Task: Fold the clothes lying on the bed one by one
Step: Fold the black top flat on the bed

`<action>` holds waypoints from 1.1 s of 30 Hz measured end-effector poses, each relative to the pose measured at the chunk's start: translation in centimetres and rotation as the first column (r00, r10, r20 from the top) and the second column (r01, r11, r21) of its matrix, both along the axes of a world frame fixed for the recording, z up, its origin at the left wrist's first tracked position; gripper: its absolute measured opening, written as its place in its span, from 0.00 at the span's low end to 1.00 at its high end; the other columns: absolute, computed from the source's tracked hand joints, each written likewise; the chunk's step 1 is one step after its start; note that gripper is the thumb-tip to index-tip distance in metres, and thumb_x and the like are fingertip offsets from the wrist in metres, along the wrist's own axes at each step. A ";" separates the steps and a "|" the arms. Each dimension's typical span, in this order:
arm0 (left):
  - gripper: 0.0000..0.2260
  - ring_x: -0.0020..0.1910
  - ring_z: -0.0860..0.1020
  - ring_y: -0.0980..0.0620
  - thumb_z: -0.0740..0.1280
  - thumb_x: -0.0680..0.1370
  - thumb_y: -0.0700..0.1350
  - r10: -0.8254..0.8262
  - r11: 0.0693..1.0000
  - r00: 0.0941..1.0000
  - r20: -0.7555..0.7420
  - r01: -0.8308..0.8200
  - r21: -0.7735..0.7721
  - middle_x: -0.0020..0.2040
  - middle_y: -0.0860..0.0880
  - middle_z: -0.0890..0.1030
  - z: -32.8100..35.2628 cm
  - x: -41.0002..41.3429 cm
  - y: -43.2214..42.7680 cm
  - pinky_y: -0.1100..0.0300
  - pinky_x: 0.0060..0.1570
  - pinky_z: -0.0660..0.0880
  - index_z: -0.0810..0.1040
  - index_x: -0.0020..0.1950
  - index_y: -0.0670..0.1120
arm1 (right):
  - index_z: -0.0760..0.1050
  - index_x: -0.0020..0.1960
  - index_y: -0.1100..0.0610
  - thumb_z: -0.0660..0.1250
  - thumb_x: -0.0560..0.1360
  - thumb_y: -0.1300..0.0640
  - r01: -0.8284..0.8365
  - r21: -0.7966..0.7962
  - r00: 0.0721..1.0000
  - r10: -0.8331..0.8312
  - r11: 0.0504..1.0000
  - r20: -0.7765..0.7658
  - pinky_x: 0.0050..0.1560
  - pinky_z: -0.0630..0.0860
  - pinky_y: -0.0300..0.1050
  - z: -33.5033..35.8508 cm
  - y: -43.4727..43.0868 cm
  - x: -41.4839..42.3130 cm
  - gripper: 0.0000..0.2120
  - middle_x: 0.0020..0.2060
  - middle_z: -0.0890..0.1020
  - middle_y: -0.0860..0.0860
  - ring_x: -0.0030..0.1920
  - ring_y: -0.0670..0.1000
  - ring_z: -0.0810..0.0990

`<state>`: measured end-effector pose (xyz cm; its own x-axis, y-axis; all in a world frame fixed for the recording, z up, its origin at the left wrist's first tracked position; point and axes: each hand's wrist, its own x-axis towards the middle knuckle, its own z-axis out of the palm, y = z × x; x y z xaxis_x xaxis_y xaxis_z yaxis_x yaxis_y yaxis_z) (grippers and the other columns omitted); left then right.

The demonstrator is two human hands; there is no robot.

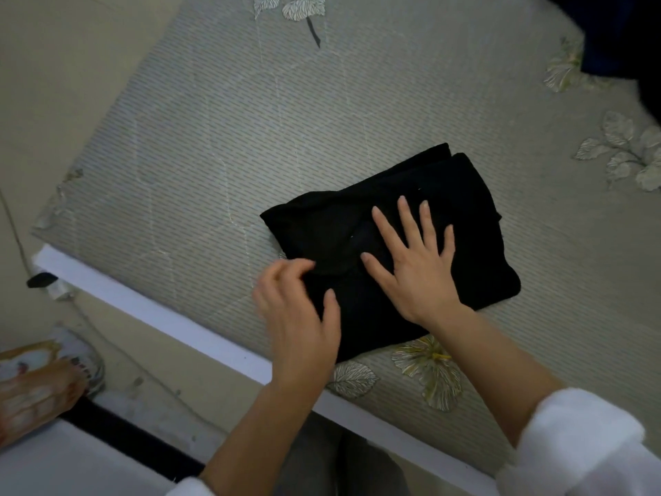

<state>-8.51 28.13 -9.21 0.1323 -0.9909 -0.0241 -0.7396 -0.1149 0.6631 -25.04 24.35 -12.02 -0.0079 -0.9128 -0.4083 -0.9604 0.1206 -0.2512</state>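
Head cam: black garment [465, 195] on bed [214, 137] by near edge, already a compact rectangle. R hand [415, 266] flat on top, fingers spread, pressing. L hand [297, 316] pinches its near-left edge. Prob. final tidy. Dark pile [622, 30] far right likely still to do.

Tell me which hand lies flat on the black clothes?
The right hand, fingers spread flat on the black garment; the left hand grips its edge.

Black garment [411, 216], folded into a compact bundle, on bed [250, 119].
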 end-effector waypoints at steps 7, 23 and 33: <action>0.33 0.75 0.32 0.47 0.54 0.75 0.69 -0.339 0.851 0.915 0.217 0.200 0.486 0.77 0.56 0.35 -3.6 2.3 -3.6 0.39 0.70 0.35 0.43 0.76 0.65 | 0.49 0.77 0.40 0.38 0.76 0.36 -0.051 -0.051 0.997 0.049 0.997 -0.051 0.73 0.39 0.60 -0.6 -1.4 -4.5 0.30 0.78 0.48 0.45 0.77 0.49 0.41; 0.25 0.59 0.77 0.52 0.67 0.77 0.48 0.552 0.714 0.730 -0.402 -0.165 0.680 0.63 0.48 0.77 -0.2 1.2 -2.6 0.52 0.63 0.73 0.67 0.72 0.44 | 0.76 0.60 0.57 0.76 0.67 0.54 0.687 0.461 0.368 -0.816 0.562 0.447 0.50 0.80 0.52 2.0 -3.1 -11.5 0.23 0.49 0.84 0.54 0.47 0.55 0.84; 0.07 0.43 0.81 0.57 0.68 0.76 0.40 0.392 0.785 0.779 -0.490 -0.004 0.620 0.44 0.51 0.83 6.4 0.7 -3.1 0.70 0.34 0.74 0.81 0.53 0.45 | 0.79 0.50 0.57 0.73 0.69 0.62 0.754 0.454 0.168 -0.808 0.474 0.565 0.43 0.82 0.50 9.5 2.9 -8.8 0.10 0.42 0.85 0.56 0.42 0.56 0.85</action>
<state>-7.84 25.02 -2.77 0.0921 -0.7140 -0.6941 -0.1596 -0.6986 0.6975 -33.87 27.29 -2.48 -0.4305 -0.5694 -0.7003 0.0895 0.7451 -0.6609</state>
